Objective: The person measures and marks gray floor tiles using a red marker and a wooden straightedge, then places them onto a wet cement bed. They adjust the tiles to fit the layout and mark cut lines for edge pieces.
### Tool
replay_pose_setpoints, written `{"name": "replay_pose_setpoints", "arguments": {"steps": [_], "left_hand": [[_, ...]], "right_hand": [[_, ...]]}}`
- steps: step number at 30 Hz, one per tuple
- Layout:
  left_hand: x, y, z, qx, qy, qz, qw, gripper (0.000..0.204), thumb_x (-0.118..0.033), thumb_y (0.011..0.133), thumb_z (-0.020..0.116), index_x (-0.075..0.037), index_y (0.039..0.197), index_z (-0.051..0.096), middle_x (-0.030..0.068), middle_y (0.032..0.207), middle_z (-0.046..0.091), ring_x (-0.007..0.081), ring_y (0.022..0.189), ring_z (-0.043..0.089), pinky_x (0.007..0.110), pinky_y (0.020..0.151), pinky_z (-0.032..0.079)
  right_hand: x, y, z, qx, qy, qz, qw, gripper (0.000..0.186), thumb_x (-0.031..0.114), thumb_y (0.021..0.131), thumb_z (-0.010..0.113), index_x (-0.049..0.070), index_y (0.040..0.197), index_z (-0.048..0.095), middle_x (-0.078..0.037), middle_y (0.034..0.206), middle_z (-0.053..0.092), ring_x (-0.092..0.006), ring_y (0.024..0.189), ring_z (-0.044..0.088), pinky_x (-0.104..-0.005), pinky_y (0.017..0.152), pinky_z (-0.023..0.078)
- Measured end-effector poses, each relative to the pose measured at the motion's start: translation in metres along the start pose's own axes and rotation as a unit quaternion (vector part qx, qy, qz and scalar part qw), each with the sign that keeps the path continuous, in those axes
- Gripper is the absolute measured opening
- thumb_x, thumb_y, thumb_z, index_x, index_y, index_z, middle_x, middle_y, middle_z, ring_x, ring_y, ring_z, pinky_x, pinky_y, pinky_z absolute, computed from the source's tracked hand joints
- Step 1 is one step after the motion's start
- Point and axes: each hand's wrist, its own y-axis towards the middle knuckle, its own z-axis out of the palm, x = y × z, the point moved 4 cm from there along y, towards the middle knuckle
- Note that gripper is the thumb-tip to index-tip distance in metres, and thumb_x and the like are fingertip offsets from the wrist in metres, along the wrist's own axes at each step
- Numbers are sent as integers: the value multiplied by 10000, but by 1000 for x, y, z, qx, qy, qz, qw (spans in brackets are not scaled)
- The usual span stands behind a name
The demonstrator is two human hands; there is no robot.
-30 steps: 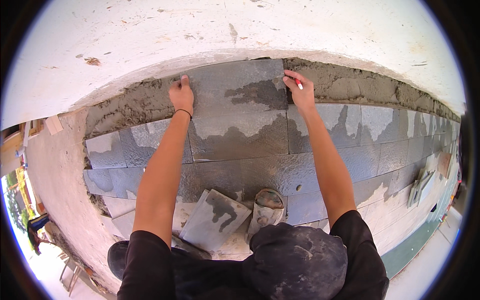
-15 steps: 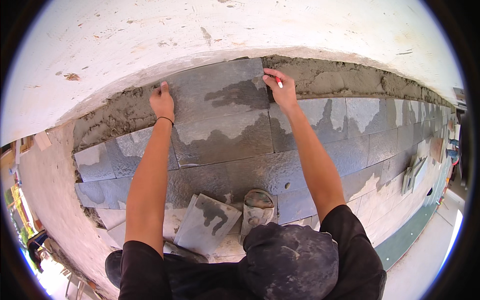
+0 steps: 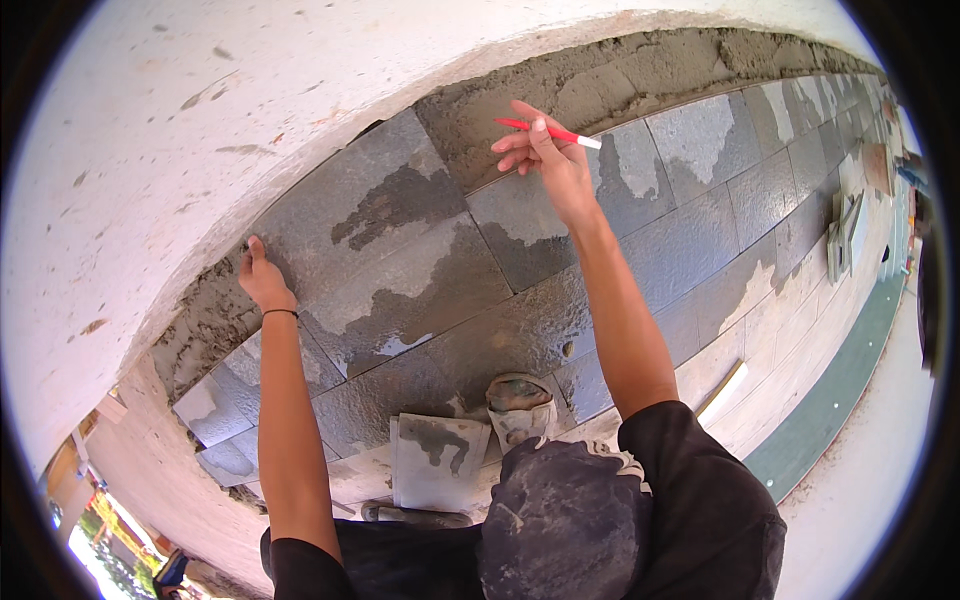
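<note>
A grey rectangular tile (image 3: 350,205) with a dark wet patch lies against the white wall, in line with a mortar bed. At its left end is my left hand (image 3: 267,283), thumb up and fingers curled at the edge, partly hidden. My right hand (image 3: 560,175) is raised over the laid tiles, to the right of that tile. It holds a red pen (image 3: 545,132) with a white end between thumb and fingers; the other fingers are loosely spread.
Rough grey mortar (image 3: 590,85) runs along the wall (image 3: 160,150). Laid tiles (image 3: 690,140) stretch away to the right. Loose tiles (image 3: 440,465) lie by my shoe (image 3: 520,400), and a stack of tile pieces (image 3: 847,235) stands far right, near a green strip (image 3: 835,425).
My right hand has come away from the tile's right edge, and the pen now points left. The left hand stays at the tile's left end. The view has turned.
</note>
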Motion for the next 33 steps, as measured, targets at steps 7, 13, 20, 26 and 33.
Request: {"name": "replay_pose_setpoints", "arguments": {"steps": [7,13,20,26,33], "left_hand": [[-9,-11,4,-16,20,15,1000,633,-386,947,629,90,1346,505,170,1350,545,270,1183,540,379,1032,402],[-13,-11,0,12,14,-21,1000,598,-367,960,599,81,1347,509,159,1337,550,277,1157,553,370,1007,438],[-14,-13,8,7,30,-9,999,542,-327,978,573,87,1323,516,158,1320,555,288,1138,559,382,1003,450],[-13,-8,0,4,36,13,999,536,-336,966,600,86,1288,534,145,1278,569,292,1098,574,379,989,464],[-8,-1,-1,11,9,5,1000,523,-339,960,613,88,1256,559,143,1211,603,275,1043,595,373,947,484]], "right_hand": [[-17,-14,-16,-4,51,28,998,265,241,952,629,-14,999,684,-53,798,674,-95,670,619,-226,551,456],[-25,-20,-4,32,61,47,997,138,106,864,611,-20,913,641,-62,780,679,-103,683,635,-243,594,485],[-33,-21,-6,2,52,-4,999,126,91,843,652,-29,877,650,-51,705,666,-76,607,613,-240,526,468],[-27,-19,-5,10,29,19,999,121,98,843,660,-22,840,676,-35,691,658,-71,595,601,-246,526,462],[-30,-20,-7,45,8,27,999,127,99,891,658,-16,940,635,-43,758,650,-91,673,612,-246,585,486]]}}
